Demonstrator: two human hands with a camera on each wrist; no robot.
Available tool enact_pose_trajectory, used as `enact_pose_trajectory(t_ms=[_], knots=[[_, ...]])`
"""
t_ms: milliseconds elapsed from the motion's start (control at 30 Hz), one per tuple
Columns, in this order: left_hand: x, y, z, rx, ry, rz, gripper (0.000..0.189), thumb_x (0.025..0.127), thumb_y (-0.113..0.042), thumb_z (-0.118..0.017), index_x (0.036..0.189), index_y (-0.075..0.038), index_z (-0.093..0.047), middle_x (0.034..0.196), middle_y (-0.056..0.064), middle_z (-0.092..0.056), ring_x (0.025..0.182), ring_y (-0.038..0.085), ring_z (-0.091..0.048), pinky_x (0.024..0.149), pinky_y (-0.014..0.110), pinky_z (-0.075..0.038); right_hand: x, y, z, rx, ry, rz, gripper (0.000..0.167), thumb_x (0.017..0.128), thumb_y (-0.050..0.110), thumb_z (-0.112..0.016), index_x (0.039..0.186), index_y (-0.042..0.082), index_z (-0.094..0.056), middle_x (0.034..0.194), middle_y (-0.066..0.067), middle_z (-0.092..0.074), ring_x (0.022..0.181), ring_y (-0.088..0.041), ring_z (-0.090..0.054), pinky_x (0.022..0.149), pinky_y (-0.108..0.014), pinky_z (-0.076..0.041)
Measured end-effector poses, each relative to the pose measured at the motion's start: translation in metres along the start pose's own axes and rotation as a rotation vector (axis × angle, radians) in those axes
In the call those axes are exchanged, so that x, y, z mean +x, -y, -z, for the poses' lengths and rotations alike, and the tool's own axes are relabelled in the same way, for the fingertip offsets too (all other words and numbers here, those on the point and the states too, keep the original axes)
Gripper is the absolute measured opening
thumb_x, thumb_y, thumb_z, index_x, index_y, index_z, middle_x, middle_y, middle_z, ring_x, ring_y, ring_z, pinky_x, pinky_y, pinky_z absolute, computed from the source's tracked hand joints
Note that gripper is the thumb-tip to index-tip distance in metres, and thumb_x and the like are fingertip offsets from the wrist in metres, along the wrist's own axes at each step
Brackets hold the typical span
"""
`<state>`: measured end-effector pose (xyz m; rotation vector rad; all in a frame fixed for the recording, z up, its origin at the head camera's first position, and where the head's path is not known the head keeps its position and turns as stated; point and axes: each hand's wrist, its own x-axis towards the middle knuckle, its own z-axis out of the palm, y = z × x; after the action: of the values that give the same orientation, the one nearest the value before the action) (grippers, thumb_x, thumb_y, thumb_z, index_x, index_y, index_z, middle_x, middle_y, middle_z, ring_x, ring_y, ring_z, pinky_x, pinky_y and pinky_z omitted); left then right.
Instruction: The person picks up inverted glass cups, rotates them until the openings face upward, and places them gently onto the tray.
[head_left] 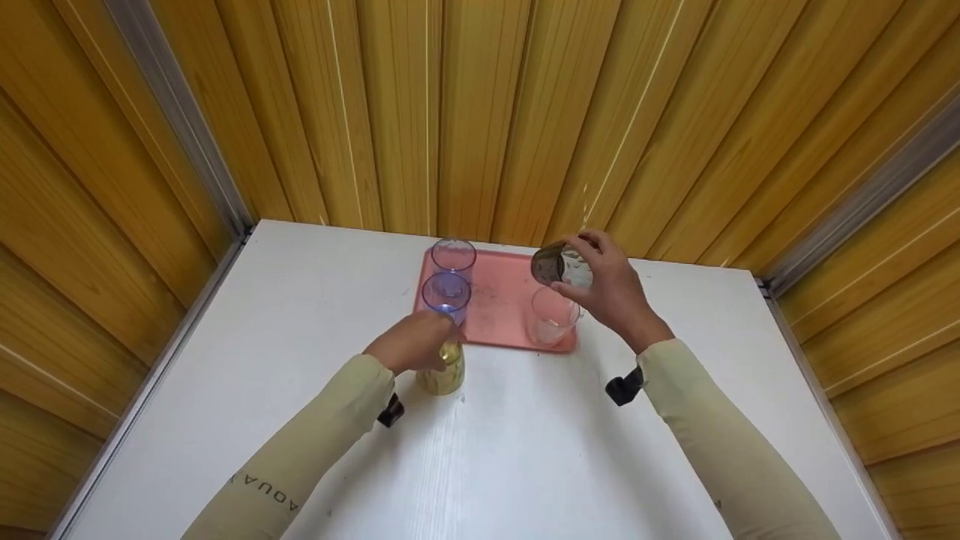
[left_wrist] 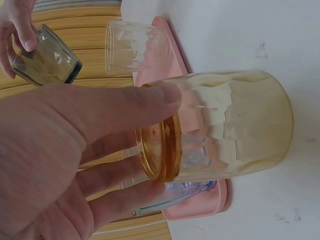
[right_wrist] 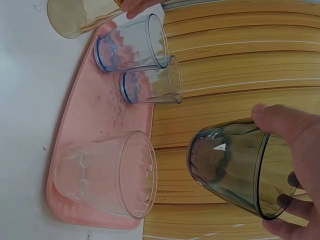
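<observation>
My left hand (head_left: 416, 343) grips a yellow-tinted tumbler (left_wrist: 257, 125) by its thick amber base. This tumbler is upside down, wide rim toward the table, just in front of the tray; I cannot tell whether the rim touches. My right hand (head_left: 613, 291) holds a smoky grey tumbler (right_wrist: 227, 157) near its rim, thumb on one side and fingers on the other. It is tilted in the air above the tray's right side, base toward the left. Below it a clear tumbler (head_left: 553, 331) stands upright on the pink tray (head_left: 499, 300).
Two bluish tumblers stand upright on the tray's left side, a nearer one (head_left: 448, 291) and a farther one (head_left: 454, 255). The tray lies on a white table (head_left: 517, 450) near its back edge. Wood-patterned walls (head_left: 480, 112) close off the back and sides.
</observation>
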<state>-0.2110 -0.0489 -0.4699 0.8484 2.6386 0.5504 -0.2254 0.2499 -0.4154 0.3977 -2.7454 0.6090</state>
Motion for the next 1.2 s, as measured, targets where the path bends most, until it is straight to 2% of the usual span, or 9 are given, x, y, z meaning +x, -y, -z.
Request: enact_pose_trajectory(t_ms=[167, 400, 633, 1200], knots=[[-0.001, -0.002, 0.0, -0.027, 0.014, 0.017, 0.048, 0.074, 0.001, -0.08, 0.117, -0.015, -0.07, 0.118, 0.004, -0.07, 0.111, 0.023, -0.065, 0.089, 0.039, -0.057, 0.001, -0.001, -0.002, -0.016, 0.004, 0.012, 0.07, 0.077, 0.034, -0.081, 0.138, 0.027, -0.048, 0.141, -0.008, -0.04, 0.129, -0.03, -0.046, 0.099, -0.052, -0.05], [-0.002, -0.004, 0.001, 0.01, -0.011, 0.013, 0.045, 0.07, 0.002, -0.083, 0.112, -0.008, -0.07, 0.11, 0.007, -0.071, 0.102, 0.023, -0.067, 0.089, 0.038, -0.057, 0.003, -0.003, -0.006, -0.014, 0.006, 0.008, 0.071, 0.077, 0.034, -0.081, 0.139, 0.027, -0.048, 0.141, -0.008, -0.041, 0.129, -0.03, -0.046, 0.099, -0.052, -0.05], [0.0, -0.003, -0.001, 0.062, -0.033, -0.068, 0.045, 0.068, 0.003, -0.083, 0.11, -0.007, -0.072, 0.11, 0.007, -0.072, 0.103, 0.024, -0.067, 0.091, 0.038, -0.056, 0.006, -0.008, -0.011, -0.021, -0.003, 0.024, 0.071, 0.076, 0.032, -0.082, 0.139, 0.024, -0.049, 0.139, -0.008, -0.041, 0.128, -0.029, -0.046, 0.1, -0.051, -0.049], [-0.002, -0.006, -0.001, 0.031, 0.002, 0.008, 0.047, 0.071, 0.001, -0.082, 0.115, -0.012, -0.071, 0.115, 0.005, -0.07, 0.106, 0.023, -0.066, 0.092, 0.039, -0.056, 0.011, -0.013, -0.02, -0.018, 0.04, -0.02, 0.072, 0.078, 0.031, -0.081, 0.141, 0.027, -0.047, 0.142, -0.008, -0.041, 0.131, -0.03, -0.045, 0.1, -0.051, -0.049]])
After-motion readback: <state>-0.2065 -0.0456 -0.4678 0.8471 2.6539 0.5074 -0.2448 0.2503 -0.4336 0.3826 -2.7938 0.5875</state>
